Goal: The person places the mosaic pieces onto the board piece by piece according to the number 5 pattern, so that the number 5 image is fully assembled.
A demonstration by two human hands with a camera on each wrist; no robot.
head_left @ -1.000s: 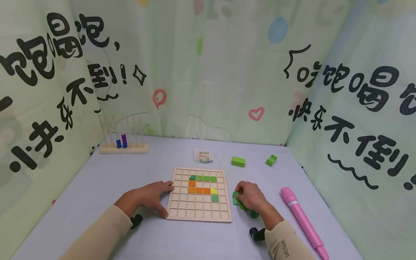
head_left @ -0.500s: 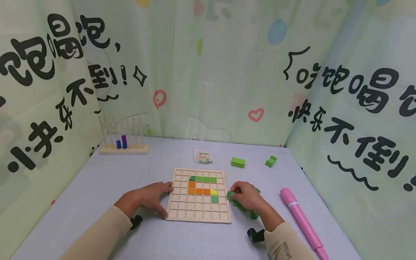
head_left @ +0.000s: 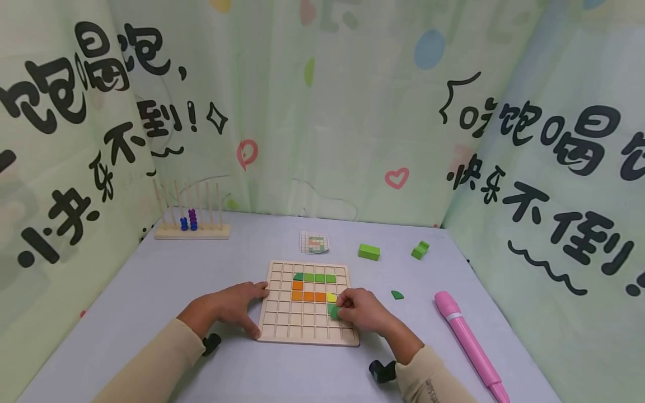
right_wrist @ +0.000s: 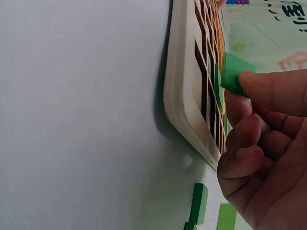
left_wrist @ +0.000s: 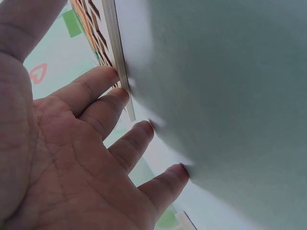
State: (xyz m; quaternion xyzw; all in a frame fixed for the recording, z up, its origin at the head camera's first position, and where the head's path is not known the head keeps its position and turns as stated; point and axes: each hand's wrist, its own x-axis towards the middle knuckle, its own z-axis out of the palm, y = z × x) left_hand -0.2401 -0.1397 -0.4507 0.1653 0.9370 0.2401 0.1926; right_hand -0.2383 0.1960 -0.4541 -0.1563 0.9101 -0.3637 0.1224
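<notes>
A square wooden grid board (head_left: pixel 282 330) lies on the table in the head view. Set in its cells are a light green row (head_left: pixel 320 278), orange tiles (head_left: pixel 309 296), a yellow tile (head_left: pixel 331 298) and a dark green rounded piece (head_left: pixel 298 276). My right hand (head_left: pixel 365 309) pinches a green square tile (right_wrist: pixel 234 72) between thumb and finger, low over the board's right part, overlapping a green tile there. My left hand (head_left: pixel 233 305) is spread along the left edge; in the left wrist view, two straight fingers (left_wrist: pixel 103 81) touch the board's side.
Right of the board lies a green quarter-round piece (head_left: pixel 397 295). Behind stand green blocks (head_left: pixel 369 252), more small green blocks (head_left: pixel 420 250) and a printed pattern card (head_left: pixel 314 243). A bead abacus (head_left: pixel 192 234) is at back left, a pink microphone-shaped stick (head_left: pixel 468 336) at right.
My right hand has moved left from the green pieces beside the board to over the board, carrying a green tile. A quarter-round green piece is uncovered. The left hand stays put.
</notes>
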